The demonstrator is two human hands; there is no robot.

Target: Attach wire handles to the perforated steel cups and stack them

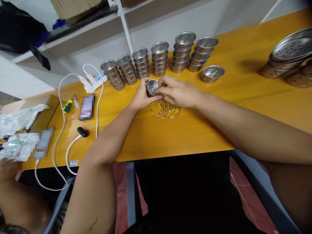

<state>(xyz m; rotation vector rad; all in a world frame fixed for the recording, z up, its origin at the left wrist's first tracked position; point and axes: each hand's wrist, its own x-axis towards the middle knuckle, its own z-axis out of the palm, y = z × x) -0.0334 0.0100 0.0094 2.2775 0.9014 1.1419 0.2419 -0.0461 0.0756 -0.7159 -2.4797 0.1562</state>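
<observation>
A small perforated metal cup [152,87] is held near the middle of the table. My left hand [141,96] wraps round its left side and underside. At the cup's right rim, my right hand [172,90] has its fingers bent and pinched together; what sits between them is too small to make out. Just below the hands lies a loose pile of thin curved metal wires [168,112]. Behind them stand several stacks of perforated cups [159,57], and a single cup [212,74] rests to the right of my right hand.
Larger perforated bowls [292,55] are stacked at the far right. On the left lie a power strip [94,83] with white cables, a phone [87,107], a green-yellow tool [68,106] and a black device [83,131]. Another person's hand [8,169] is at the lower left.
</observation>
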